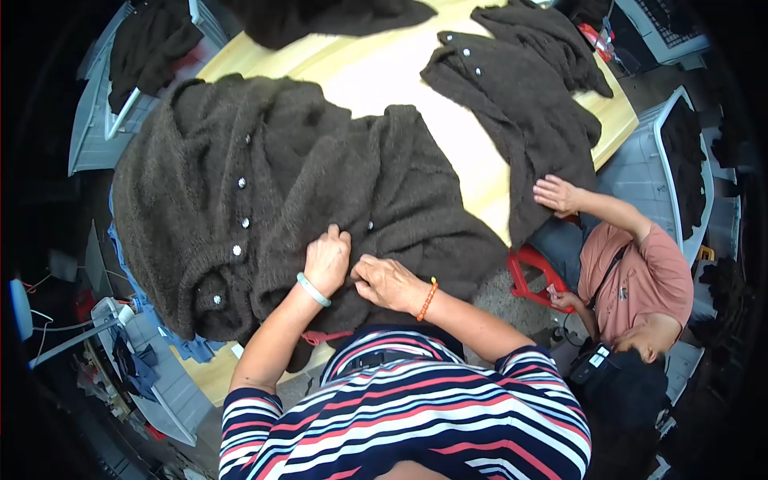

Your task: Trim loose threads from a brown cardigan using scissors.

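Note:
A dark brown knitted cardigan (312,176) lies bunched over the table in front of me, with shiny round buttons (242,223) down its left part. My left hand (326,258), with a pale bangle at the wrist, is closed with its fingers pinching the knit near the near edge. Just to its right, my right hand (387,282), wearing an orange bead bracelet, is also closed on the same fabric. The hands are close together but apart. A single button (370,226) shows just beyond them. What lies between my fingertips is too small to make out.
On the right, a seated person in a pink shirt (640,272) rests a hand on another dark buttoned cardigan (520,120). More dark knitwear (328,16) lies at the far edge of the wooden table (360,72). Grey bins (640,176) and a red stool (528,276) stand around.

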A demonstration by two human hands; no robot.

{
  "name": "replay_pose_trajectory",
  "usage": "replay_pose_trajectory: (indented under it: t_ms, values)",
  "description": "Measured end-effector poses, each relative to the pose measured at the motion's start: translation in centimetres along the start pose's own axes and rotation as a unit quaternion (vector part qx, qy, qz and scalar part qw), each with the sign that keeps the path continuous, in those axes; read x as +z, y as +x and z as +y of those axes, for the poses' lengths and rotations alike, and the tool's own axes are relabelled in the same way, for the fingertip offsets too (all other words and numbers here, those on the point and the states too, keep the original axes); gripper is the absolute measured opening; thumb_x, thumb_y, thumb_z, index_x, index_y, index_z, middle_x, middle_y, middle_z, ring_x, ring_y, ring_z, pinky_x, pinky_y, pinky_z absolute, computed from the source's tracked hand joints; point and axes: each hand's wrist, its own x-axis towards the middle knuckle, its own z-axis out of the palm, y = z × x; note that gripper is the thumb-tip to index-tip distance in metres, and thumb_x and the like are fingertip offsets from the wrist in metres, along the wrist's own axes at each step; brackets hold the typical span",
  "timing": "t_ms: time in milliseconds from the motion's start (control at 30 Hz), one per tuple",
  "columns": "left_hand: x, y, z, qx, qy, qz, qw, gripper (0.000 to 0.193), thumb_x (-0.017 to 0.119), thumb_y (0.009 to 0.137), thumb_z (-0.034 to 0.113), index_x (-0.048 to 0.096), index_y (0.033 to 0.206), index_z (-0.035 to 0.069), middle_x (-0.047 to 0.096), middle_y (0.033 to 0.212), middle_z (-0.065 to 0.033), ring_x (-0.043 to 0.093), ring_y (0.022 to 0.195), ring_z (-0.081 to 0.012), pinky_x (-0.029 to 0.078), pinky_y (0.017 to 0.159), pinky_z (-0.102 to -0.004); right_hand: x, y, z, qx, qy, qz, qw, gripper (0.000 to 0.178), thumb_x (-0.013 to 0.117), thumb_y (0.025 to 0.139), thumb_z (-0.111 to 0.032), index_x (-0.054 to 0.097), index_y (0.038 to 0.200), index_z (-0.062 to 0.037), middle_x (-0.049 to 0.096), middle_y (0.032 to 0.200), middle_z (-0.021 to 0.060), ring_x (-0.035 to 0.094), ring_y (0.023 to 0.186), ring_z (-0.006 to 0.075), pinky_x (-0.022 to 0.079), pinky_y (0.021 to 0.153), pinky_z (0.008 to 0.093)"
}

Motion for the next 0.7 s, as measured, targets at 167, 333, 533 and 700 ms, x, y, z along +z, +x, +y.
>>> replay_pose_trajectory:
  t_ms: [167, 333, 533, 700]
  values:
    - [-1.1, 0.5, -0.2, -0.089, -0.272, -0.039, 0.957, 0.004, 0.062, 0.078, 0.001, 0.060, 0.077, -0.002, 0.065, 0.074, -0.0143, 0.066, 0.069, -0.0242, 0.052, 0.060, -0.0350, -0.4, 0.4, 0.8, -0.007, -0.012, 0.044, 0.999, 0.015, 0.062, 0.082, -0.009, 0.052, 0.091, -0.0023, 0.055, 0.088, 0.0168, 0.060, 0.079, 0.0377, 0.050, 0.068, 0.0455]
    - [0.0, -1.0, -2.0, -0.213, -0.715, -0.140, 0.651, 0.008, 0.062, 0.089, 0.005, 0.067, 0.088, -0.002, 0.068, 0.084, -0.0055, 0.063, 0.075, -0.0113, 0.050, 0.070, -0.0233, -1.4, 1.1, -0.6, -0.027, -0.034, 0.076, 0.996, 0.017, 0.062, 0.078, -0.005, 0.052, 0.091, -0.0011, 0.054, 0.088, 0.0160, 0.059, 0.081, 0.0364, 0.050, 0.068, 0.0437]
    - [-1.1, -1.7, -1.9, -0.236, -0.778, -0.173, 0.556, 0.014, 0.060, 0.094, 0.011, 0.066, 0.097, -0.001, 0.068, 0.095, -0.0069, 0.063, 0.087, -0.0126, 0.049, 0.081, -0.0234, -1.2, 1.0, -0.8, -0.013, -0.044, 0.110, 0.993, 0.017, 0.062, 0.078, -0.002, 0.054, 0.093, -0.0018, 0.056, 0.088, 0.0148, 0.061, 0.081, 0.0344, 0.051, 0.070, 0.0420]
    - [-0.9, -2.0, -2.4, -0.241, -0.793, -0.179, 0.531, 0.015, 0.061, 0.093, 0.013, 0.066, 0.099, 0.000, 0.066, 0.093, -0.0042, 0.060, 0.084, -0.0090, 0.048, 0.071, -0.0194, -0.6, 1.1, -0.5, -0.031, -0.026, 0.176, 0.983, 0.026, 0.066, 0.080, 0.000, 0.058, 0.105, -0.0008, 0.060, 0.085, 0.0114, 0.064, 0.064, 0.0217, 0.052, 0.057, 0.0310]
